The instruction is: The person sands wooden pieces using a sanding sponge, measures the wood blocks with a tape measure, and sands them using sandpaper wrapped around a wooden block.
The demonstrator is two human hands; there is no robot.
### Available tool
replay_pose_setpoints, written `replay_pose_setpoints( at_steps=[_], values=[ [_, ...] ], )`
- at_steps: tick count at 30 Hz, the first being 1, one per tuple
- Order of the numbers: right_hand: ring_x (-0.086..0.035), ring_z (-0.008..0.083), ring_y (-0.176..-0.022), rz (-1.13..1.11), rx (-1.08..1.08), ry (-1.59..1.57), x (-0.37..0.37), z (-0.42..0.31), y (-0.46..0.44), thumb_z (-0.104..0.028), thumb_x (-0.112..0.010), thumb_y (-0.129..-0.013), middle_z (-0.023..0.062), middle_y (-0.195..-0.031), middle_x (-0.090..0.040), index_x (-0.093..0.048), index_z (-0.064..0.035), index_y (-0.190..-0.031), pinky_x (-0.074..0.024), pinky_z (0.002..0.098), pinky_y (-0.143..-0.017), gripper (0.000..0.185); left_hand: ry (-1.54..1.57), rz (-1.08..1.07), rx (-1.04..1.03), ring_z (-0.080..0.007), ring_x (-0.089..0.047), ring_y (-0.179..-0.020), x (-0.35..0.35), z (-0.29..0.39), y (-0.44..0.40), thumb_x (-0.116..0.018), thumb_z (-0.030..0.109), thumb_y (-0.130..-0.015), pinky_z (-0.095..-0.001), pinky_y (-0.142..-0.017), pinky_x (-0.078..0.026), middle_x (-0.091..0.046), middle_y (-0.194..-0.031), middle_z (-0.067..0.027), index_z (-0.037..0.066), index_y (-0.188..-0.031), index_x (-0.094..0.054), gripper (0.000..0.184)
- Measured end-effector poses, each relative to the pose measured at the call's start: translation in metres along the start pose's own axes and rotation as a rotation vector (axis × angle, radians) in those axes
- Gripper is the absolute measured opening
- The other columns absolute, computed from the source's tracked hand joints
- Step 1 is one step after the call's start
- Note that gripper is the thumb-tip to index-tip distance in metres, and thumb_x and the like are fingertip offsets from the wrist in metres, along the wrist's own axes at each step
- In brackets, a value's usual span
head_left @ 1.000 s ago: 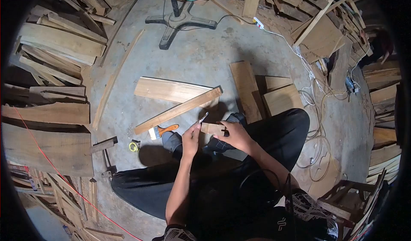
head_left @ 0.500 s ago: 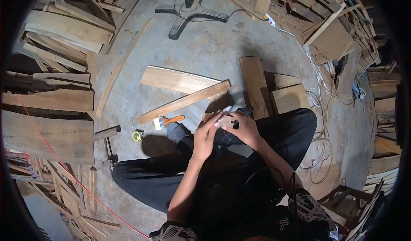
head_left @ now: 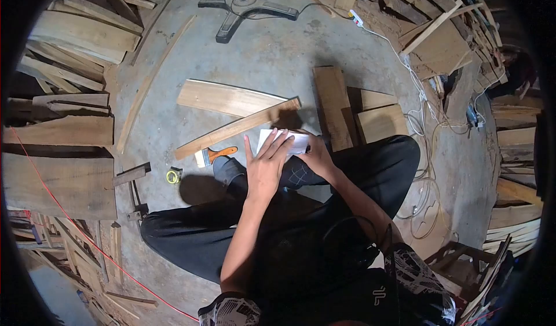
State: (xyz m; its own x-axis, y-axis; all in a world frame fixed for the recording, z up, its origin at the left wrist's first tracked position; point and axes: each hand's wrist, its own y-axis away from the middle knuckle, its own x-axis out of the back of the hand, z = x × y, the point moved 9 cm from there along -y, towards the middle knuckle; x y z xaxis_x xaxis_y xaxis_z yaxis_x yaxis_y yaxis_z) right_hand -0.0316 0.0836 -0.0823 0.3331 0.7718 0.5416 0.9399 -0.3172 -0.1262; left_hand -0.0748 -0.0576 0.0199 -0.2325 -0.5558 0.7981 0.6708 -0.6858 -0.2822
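Note:
A flat white rectangular piece (head_left: 299,145), like a folded sheet, is in front of my crossed legs; its exact kind is unclear. My left hand (head_left: 267,166) lies over it with fingers stretched and spread, covering much of its face. My right hand (head_left: 317,157) grips its right end, the fingertips partly hidden behind it. Just left of my hands, a paintbrush (head_left: 217,155) with an orange handle lies on the floor. Beyond them, a narrow wooden strip (head_left: 237,129) rests across a wider board (head_left: 223,98).
A yellow-and-black tape measure (head_left: 173,176) and a metal clamp (head_left: 134,190) lie left of my legs. Wooden boards (head_left: 336,108) sit at front right. A black stand base (head_left: 249,6) is farther off. Stacked planks line both sides, cables (head_left: 425,146) at right, a red cord (head_left: 92,242) at left.
My left hand has turned from edge-on to lying flat with spread fingers. The piece now shows its white face. The whole view has shifted slightly.

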Motion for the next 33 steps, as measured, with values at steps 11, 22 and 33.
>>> replay_pose_setpoints(
  at_steps=[11, 22, 33],
  values=[
    [-0.069, 0.0283, -0.093, -0.083, -0.163, -0.211, -0.005, -0.006, 0.0, -0.01, -0.071, -0.08, 0.0171, -0.101, -0.07, -0.062, -0.0004, -0.112, -0.0532, 0.0356, -0.077, 0.034, -0.195, -0.022, -0.043, -0.0179, -0.049, -0.131, -0.014, 0.005, 0.003, -0.059, 0.015, -0.088, -0.0594, -0.116, -0.015, -0.057, -0.137, -0.0007, 0.018, -0.13, -0.06, 0.043],
    [-0.066, 0.0318, -0.102, -0.049, 0.046, -0.201, 0.0, -0.013, 0.003, -0.009, -0.067, -0.08, 0.019, -0.11, -0.066, -0.062, -0.0003, -0.112, -0.0512, 0.039, -0.087, 0.034, -0.09, -0.089, -0.15, -0.0196, -0.048, -0.132, -0.028, 0.019, 0.013, -0.057, 0.015, -0.089, -0.0554, -0.116, -0.019, -0.055, -0.139, -0.0014, 0.019, -0.133, -0.059, 0.044],
    [-0.067, 0.0289, -0.096, -0.065, -0.109, -0.189, -0.005, -0.005, 0.003, -0.016, -0.073, -0.081, 0.0162, -0.105, -0.068, -0.06, 0.0006, -0.116, -0.0521, 0.0376, -0.082, 0.041, -0.159, -0.041, -0.106, -0.0213, -0.049, -0.131, -0.018, 0.003, 0.008, -0.057, 0.015, -0.089, -0.0538, -0.114, -0.025, -0.055, -0.138, -0.0054, 0.015, -0.133, -0.058, 0.044]
  ],
)
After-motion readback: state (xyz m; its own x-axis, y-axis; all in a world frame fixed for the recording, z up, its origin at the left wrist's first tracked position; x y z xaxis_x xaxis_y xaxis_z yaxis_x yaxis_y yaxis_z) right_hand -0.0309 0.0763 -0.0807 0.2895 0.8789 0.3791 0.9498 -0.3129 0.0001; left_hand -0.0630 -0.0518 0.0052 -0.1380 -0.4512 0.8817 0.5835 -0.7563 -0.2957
